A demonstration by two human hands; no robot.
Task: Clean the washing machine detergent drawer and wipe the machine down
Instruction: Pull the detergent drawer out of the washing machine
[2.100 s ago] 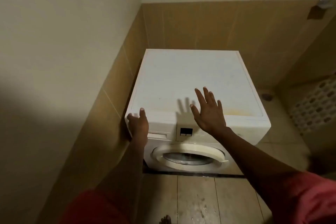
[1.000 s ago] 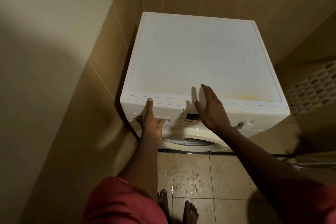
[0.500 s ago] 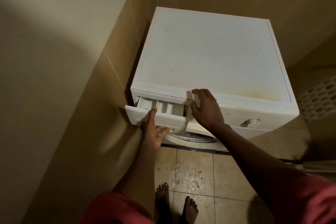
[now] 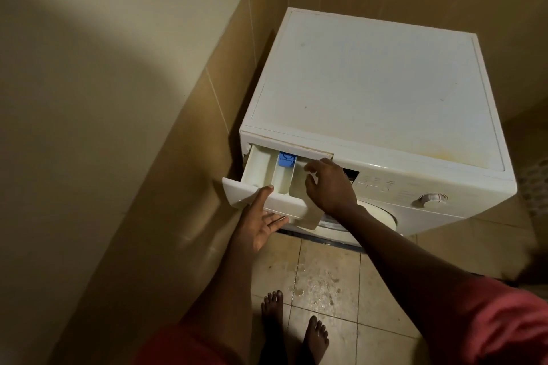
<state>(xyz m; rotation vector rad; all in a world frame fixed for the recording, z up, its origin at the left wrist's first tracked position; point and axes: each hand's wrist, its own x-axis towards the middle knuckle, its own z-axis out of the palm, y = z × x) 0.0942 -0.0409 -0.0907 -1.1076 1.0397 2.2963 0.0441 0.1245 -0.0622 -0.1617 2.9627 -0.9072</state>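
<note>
Drawer [image 4: 261,178]: pulled well out from the top left corner of the washer [image 4: 379,92] front, tilted slightly down toward the near side. Three compartments visible; a blue insert [image 4: 286,159] sits at the far end of the middle one. Interior yellowed.

Left hand [image 4: 261,227]: palm up under the drawer's front panel, thumb lying up over the panel's top edge, fingers [image 4: 277,221] spread beneath it, gripping the panel.

Right hand [image 4: 330,184]: over the drawer's right compartment, fingers curled loosely downward; whether they touch the drawer cannot be told.

Washer top: white, with a yellow-brown stain near the right front edge. A dial [image 4: 432,198] sits on the right of the control panel. The door [image 4: 373,221] rim shows below the right forearm.

Washer stands in a tiled corner, left side close to the wall [image 4: 225,92]. Floor [image 4: 323,281] tiles near the washer are wet. Bare feet [image 4: 317,332] stand on them.
</note>
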